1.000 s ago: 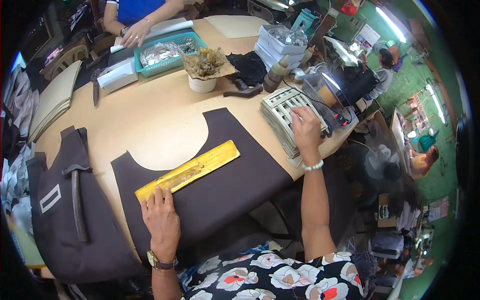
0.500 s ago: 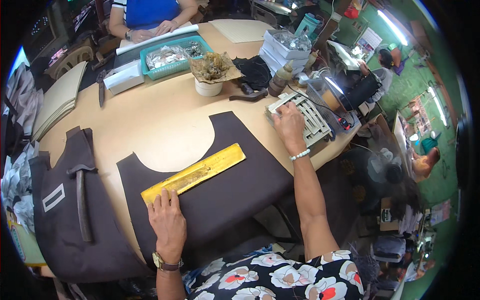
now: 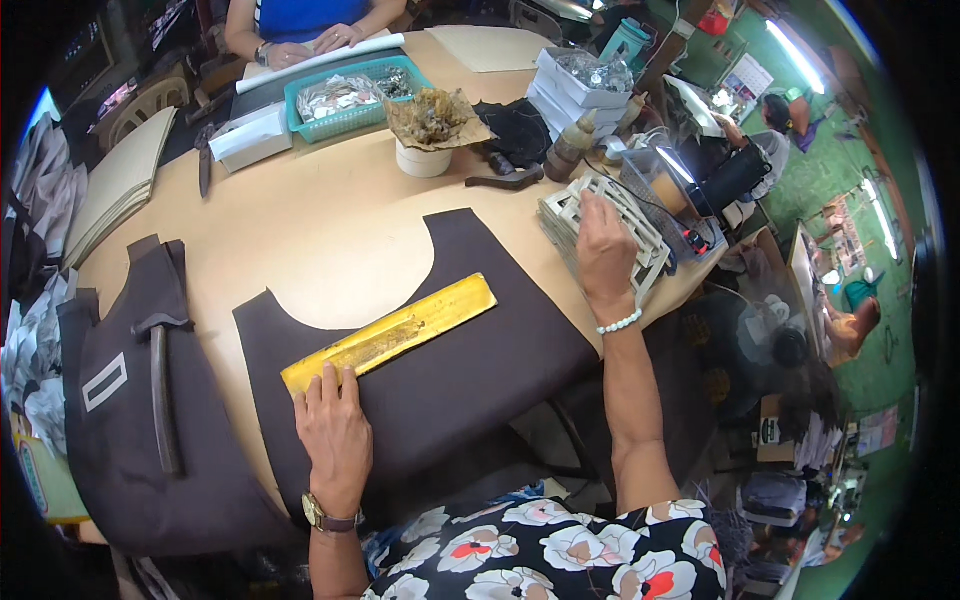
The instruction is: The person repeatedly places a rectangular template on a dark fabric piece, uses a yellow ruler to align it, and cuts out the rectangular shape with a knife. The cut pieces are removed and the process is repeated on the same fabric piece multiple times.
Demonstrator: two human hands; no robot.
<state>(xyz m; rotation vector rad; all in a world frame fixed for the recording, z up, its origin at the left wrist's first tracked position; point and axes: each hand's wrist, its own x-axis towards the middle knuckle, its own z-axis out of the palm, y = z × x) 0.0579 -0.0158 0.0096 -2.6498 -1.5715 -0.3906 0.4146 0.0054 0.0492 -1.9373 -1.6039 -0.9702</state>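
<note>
My left hand (image 3: 333, 425) rests with fingers laid out over the near end of a long yellow bar (image 3: 400, 335) with a worn brown patch. The bar lies slantwise on a dark brown cut cloth panel (image 3: 470, 380) with a curved neckline. My right hand (image 3: 606, 250), a beaded bracelet at its wrist, is at a stack of whitish rectangular frames (image 3: 650, 245). Its fingers are bent together over the frames; what they pinch is hidden. To the left, another dark cloth piece (image 3: 220, 430) carries a hammer (image 3: 163, 400) and a single white frame (image 3: 105, 382).
Across the table are a turquoise basket (image 3: 310, 128) of small parts, a white box (image 3: 250, 140), and a white tub (image 3: 422, 160) topped with brown paper. A bottle (image 3: 568, 150) and stacked boxes (image 3: 575, 100) stand at the right. Another person's hands (image 3: 315, 45) rest at the far edge.
My right hand has shifted right and slightly nearer over the frames, its fingers more upright, and the frames look disturbed. My left hand stays on the yellow bar. The view has shifted slightly.
</note>
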